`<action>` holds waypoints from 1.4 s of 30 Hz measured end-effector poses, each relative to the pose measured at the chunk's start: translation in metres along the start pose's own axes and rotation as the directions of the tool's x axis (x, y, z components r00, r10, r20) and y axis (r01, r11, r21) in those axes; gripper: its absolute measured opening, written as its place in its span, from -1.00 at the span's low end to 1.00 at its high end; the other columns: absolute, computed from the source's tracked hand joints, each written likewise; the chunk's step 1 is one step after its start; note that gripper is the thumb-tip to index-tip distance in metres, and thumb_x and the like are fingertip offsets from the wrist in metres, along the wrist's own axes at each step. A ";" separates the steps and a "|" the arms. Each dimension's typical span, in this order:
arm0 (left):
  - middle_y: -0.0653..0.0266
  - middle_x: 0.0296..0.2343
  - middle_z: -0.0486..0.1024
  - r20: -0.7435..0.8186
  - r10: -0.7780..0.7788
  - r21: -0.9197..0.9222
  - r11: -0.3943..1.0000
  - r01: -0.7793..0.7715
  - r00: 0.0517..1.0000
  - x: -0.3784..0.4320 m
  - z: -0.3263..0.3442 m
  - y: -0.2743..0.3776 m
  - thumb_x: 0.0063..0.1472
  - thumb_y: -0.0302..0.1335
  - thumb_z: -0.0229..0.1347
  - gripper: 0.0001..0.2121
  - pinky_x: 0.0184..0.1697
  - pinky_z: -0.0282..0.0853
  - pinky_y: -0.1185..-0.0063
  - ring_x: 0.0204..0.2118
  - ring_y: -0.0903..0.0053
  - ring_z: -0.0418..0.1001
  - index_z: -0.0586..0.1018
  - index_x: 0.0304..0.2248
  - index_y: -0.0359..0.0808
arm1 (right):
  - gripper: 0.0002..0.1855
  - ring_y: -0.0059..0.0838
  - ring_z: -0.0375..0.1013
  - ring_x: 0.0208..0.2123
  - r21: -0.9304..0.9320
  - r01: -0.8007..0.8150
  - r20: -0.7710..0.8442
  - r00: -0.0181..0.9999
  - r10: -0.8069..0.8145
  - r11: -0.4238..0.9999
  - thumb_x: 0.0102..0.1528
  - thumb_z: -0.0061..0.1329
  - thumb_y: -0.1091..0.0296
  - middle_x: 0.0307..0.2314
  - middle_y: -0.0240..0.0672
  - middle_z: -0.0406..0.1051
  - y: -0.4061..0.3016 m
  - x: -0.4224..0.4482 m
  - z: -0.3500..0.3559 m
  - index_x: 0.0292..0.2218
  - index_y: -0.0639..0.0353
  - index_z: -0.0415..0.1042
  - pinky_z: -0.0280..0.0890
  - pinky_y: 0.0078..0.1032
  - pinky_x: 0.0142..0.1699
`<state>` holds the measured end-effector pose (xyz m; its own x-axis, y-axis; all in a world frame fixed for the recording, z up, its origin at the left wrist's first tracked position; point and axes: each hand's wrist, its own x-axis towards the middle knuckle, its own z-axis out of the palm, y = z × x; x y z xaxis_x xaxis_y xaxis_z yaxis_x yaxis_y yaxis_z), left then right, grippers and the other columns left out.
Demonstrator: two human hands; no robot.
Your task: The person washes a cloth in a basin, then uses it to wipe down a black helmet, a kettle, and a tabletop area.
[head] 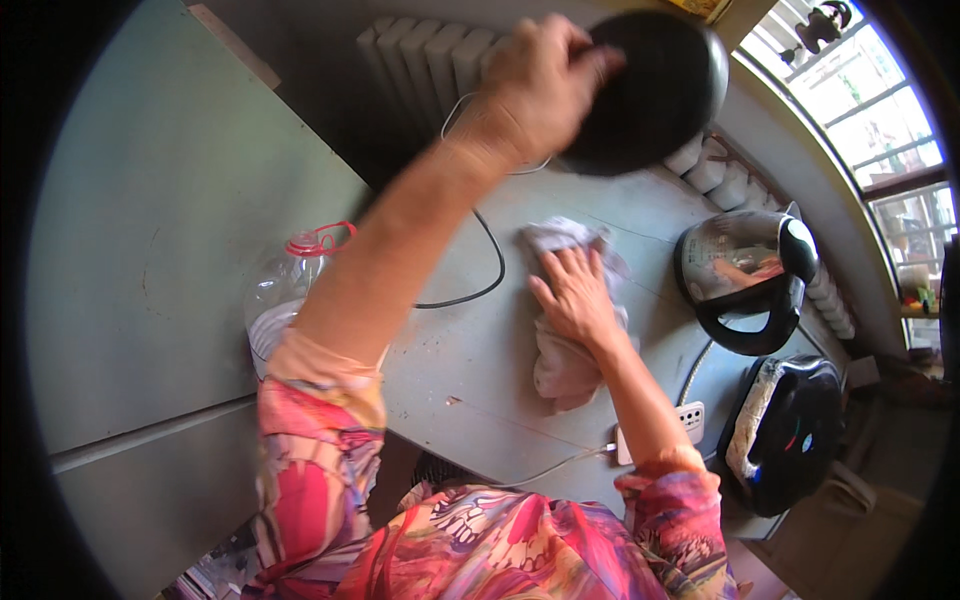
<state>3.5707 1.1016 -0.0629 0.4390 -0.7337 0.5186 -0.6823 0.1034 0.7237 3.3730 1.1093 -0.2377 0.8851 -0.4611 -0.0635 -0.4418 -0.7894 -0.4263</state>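
Observation:
My left hand, blurred, reaches to the far side of the table. Its fingers grip the near edge of a round black object with a pale rim on its right. The object is tilted, and its exact kind cannot be told. Flat on a crumpled pale grey cloth rests my right hand, fingers spread. The cloth lies on the grey-painted tabletop. To its right stands a steel electric kettle with a black handle.
A black electric appliance and a white power strip are at the right. A black cord crosses the table. A clear plastic bottle stands left, beside a grey-green panel. A radiator and a barred window are behind.

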 end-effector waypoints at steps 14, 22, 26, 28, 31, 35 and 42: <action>0.35 -0.54 0.52 0.257 0.001 -0.368 0.925 0.097 0.966 0.032 -0.114 0.087 0.24 -0.19 0.00 -0.64 -0.37 0.31 0.74 -0.48 0.73 0.43 0.56 -0.41 -0.39 | -0.66 -0.36 0.22 0.03 -0.073 0.546 -0.085 0.830 -0.551 0.834 0.06 -0.22 0.22 -0.15 -0.32 0.34 -0.067 0.092 0.049 -0.13 0.03 0.38 -0.07 -0.27 0.23; 0.36 -0.47 0.50 0.308 -0.060 -0.336 0.927 0.168 0.950 0.012 -0.098 0.085 0.24 -0.25 0.02 -0.68 -0.36 0.33 0.73 -0.46 0.73 0.42 0.52 -0.30 -0.41 | -0.68 -0.26 0.17 0.06 -0.130 0.314 -0.201 0.920 -0.335 0.940 0.11 -0.24 0.19 -0.13 -0.25 0.30 -0.050 0.129 0.050 -0.16 0.15 0.32 -0.09 -0.30 0.23; 0.45 -0.42 0.48 0.258 -0.021 -0.245 0.966 0.086 0.966 -0.010 -0.096 0.064 0.24 -0.31 0.01 -0.74 -0.34 0.29 0.75 -0.43 0.78 0.36 0.52 -0.23 -0.35 | -0.56 -0.22 0.10 0.14 -0.086 0.112 0.016 0.994 -0.111 0.990 0.11 -0.28 0.17 0.01 -0.11 0.22 -0.038 0.087 0.018 -0.03 0.21 0.24 -0.18 -0.27 0.28; 0.44 -0.39 0.47 0.340 -0.168 -0.284 0.919 0.272 0.925 -0.021 -0.082 0.072 0.23 -0.36 0.04 -0.75 -0.26 0.28 0.75 -0.36 0.79 0.36 0.48 -0.20 -0.39 | -0.52 -0.16 0.07 0.15 -0.032 0.011 0.095 0.995 -0.008 0.999 0.09 -0.26 0.20 0.03 -0.05 0.19 0.005 0.058 -0.001 0.00 0.25 0.21 -0.22 -0.26 0.29; 0.39 -0.36 0.48 0.437 -0.154 -0.147 0.960 0.240 0.886 -0.031 -0.075 0.070 0.22 -0.42 0.06 -0.76 -0.22 0.30 0.74 -0.30 0.75 0.38 0.46 -0.20 -0.41 | -0.53 -0.10 0.12 0.11 -0.137 0.030 -0.059 0.997 -0.039 0.990 0.08 -0.25 0.23 -0.02 -0.02 0.23 0.071 0.026 -0.005 -0.02 0.28 0.24 -0.16 -0.23 0.26; 0.30 -0.39 0.41 0.484 -0.045 -0.046 0.996 0.077 0.874 -0.061 -0.067 0.063 0.15 -0.45 0.12 -0.78 -0.28 0.31 0.64 -0.35 0.65 0.39 0.47 -0.24 -0.38 | -0.55 -0.13 0.18 0.04 0.104 -0.049 -0.206 0.976 0.069 0.993 0.10 -0.27 0.23 -0.04 -0.07 0.26 0.094 -0.016 -0.030 -0.01 0.26 0.28 -0.02 -0.27 0.18; 0.09 -0.39 0.28 0.686 0.305 -0.009 0.912 -0.411 0.661 -0.159 -0.046 0.081 -0.02 -0.45 0.17 -0.71 -0.20 0.27 0.44 -0.26 0.23 0.29 0.37 -0.32 -0.35 | -0.41 0.04 0.32 -0.16 0.110 -0.190 0.040 0.982 0.187 0.976 0.05 -0.18 -0.18 -0.21 0.02 0.34 0.067 -0.050 -0.029 -0.14 0.19 0.39 0.20 -0.15 -0.04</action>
<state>3.4728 1.2580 -0.0662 -0.3186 -0.9140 0.2512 -0.7968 0.4018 0.4513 3.2950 1.0679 -0.2368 0.7919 -0.5840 -0.1782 -0.5834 -0.6377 -0.5029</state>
